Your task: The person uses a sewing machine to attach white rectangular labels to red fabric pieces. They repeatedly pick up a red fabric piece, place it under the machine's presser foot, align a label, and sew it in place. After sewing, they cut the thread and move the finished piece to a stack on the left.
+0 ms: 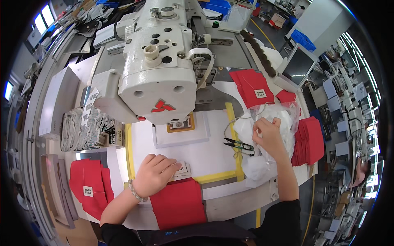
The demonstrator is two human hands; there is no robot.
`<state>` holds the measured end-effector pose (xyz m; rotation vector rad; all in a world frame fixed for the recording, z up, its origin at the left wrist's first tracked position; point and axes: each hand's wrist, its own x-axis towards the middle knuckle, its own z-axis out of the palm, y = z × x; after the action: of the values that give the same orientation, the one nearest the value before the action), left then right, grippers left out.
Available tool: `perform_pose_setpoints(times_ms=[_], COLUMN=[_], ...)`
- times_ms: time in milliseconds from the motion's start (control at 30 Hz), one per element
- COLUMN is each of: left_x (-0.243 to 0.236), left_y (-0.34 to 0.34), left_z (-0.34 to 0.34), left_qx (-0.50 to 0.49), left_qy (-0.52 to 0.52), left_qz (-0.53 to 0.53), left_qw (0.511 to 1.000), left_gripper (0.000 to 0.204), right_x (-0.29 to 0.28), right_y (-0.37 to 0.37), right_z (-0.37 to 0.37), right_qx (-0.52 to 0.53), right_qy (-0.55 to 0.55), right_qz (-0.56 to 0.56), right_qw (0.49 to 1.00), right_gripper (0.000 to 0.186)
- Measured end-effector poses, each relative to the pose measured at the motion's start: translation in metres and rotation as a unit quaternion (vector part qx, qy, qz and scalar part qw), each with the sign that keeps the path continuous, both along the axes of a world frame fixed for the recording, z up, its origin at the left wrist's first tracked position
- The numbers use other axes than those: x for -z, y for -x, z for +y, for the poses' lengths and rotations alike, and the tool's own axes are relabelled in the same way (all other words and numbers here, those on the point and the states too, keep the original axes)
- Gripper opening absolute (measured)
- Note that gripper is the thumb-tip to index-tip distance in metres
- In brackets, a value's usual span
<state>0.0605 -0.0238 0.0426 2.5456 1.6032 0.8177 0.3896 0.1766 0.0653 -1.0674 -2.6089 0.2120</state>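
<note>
My left hand (156, 175), with a beaded bracelet on its wrist, has its fingers curled at a small stack of white labels (183, 174). The fingertips close on the edge of the top label (182, 166); my thumb is hidden. Just below lies a red fabric piece (178, 204) at the table's near edge. My right hand (269, 136) is raised over a crumpled clear plastic bag (283, 119) with white stuff inside. Its thumb and forefinger are pinched together, and anything between them is too small to make out. Black thread snips (239, 146) lie left of that hand.
A white sewing machine head (158, 78) stands over a white work sheet (221, 158) edged with yellow tape. Red fabric piles lie at left (88, 180), at right (308, 141) and at the back right (251, 88). A box of folded grey-white fabric (88, 131) sits at left; a screen (298, 65) stands behind right.
</note>
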Motion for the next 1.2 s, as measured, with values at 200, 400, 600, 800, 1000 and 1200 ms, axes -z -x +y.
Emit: perform_pose_setpoints(times_ms=[200,400,600,800,1000,1200], left_x=[-0.021,-0.021,-0.014,-0.01,-0.007,0.009], left_y=[-0.024,-0.018,-0.009,-0.004,0.004,0.015], left_z=[0.022,0.033,0.035,0.036,0.035,0.035], left_qx=[0.043,0.107,0.076,-0.009,-0.032,0.012], left_qy=[0.079,0.163,0.211,0.19,0.225,0.196], left_qz=[-0.221,-0.296,-0.309,-0.362,-0.386,-0.409], left_qw=[0.971,0.935,0.924,0.912,0.894,0.891], left_gripper=[0.043,0.044,0.033,0.02,0.018,0.019], right_x=[-0.014,0.01,0.029,0.006,0.014,0.028], right_y=[0.062,0.103,0.112,0.12,0.118,0.126], right_z=[-0.048,-0.057,-0.054,-0.053,-0.057,-0.056], right_qx=[-0.214,-0.291,-0.27,-0.125,-0.167,-0.206], right_qy=[0.373,0.562,0.615,0.722,0.425,0.262], right_qz=[0.041,0.064,0.136,0.24,0.206,0.258], right_qw=[0.902,0.772,0.729,0.636,0.865,0.907], right_gripper=[0.015,0.015,0.017,0.019,0.013,0.015])
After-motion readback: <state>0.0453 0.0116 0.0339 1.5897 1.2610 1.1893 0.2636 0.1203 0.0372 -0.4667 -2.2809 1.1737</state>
